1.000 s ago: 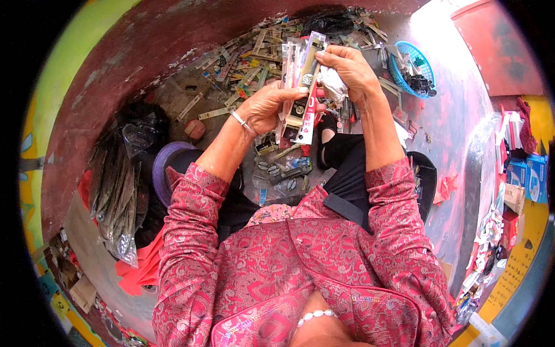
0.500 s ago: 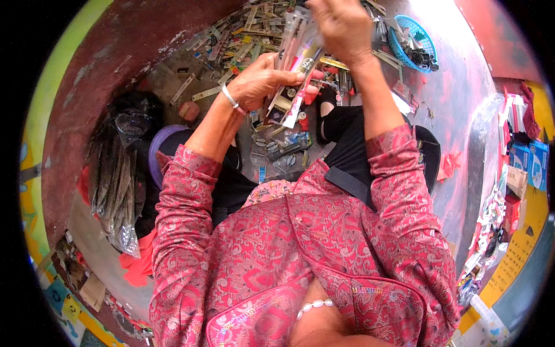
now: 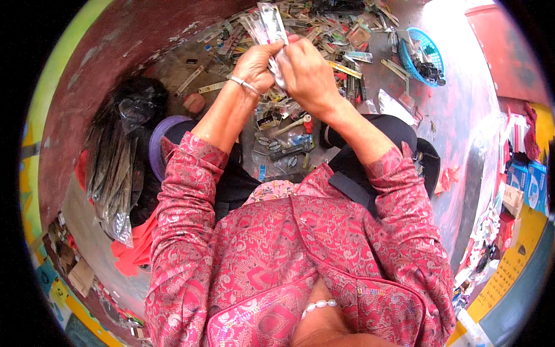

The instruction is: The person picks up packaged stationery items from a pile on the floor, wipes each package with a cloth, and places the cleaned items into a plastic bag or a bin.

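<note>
Both hands meet in front of me around a bunch of long, narrow clear plastic packets (image 3: 272,23) with pale printed cards in them. My left hand (image 3: 254,66) grips the bunch from the left, its thumb across the packets. My right hand (image 3: 307,75) is closed on the same bunch from the right, and its fingertips are partly hidden. The packets' upper ends stick up past the hands. Beneath and beyond lies a spread of similar flat packets and loose small pieces (image 3: 283,121) on the floor.
A blue plastic basket (image 3: 425,43) with black pieces stands at the upper right. Left of my leg lie dark plastic bags (image 3: 118,156) beside a purple ring-shaped rim (image 3: 165,144). Blue boxes (image 3: 535,185) and heaped packages line the right edge. A maroon wall (image 3: 75,87) curves along the left.
My right hand has come down and left from above the packets to close on them beside my left hand. The bunch now points upward, a little further left.
</note>
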Demonstrator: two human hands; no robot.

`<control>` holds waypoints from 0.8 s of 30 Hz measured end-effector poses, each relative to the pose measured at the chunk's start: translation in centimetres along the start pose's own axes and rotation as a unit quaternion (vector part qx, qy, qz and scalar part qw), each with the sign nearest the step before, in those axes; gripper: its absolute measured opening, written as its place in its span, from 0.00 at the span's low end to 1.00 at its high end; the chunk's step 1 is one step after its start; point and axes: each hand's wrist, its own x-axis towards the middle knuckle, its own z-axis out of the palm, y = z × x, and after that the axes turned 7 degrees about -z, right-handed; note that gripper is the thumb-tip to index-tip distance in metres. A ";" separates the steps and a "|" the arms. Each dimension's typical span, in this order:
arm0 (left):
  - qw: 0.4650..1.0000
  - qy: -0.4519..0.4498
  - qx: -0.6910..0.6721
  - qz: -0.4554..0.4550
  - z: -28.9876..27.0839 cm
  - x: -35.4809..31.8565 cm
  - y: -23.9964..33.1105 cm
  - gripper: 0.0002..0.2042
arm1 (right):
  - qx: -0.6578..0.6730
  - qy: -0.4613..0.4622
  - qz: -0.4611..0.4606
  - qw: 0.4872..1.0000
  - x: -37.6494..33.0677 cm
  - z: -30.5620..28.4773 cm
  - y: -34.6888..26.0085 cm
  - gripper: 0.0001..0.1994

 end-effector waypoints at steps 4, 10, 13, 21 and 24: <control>0.997 0.016 -0.036 0.069 0.5 -0.8 3.1 0.15 | 0.088 -0.123 0.029 0.988 -0.7 -4.5 -0.8 0.05; 0.995 -0.085 -0.020 0.053 1.7 -1.4 2.6 0.18 | 0.199 0.032 0.404 0.892 1.2 -8.1 5.1 0.18; 0.993 -0.107 -0.028 0.048 2.2 -1.1 1.8 0.19 | 0.250 -0.110 0.395 0.877 2.0 -6.8 3.3 0.20; 0.980 -0.180 -0.078 0.032 3.2 -1.5 1.0 0.23 | 0.426 -0.122 0.369 0.817 1.8 -7.1 2.9 0.07; 0.976 -0.202 -0.080 0.021 3.2 -1.5 0.9 0.24 | 0.453 -0.108 0.362 0.808 1.3 -6.3 3.2 0.07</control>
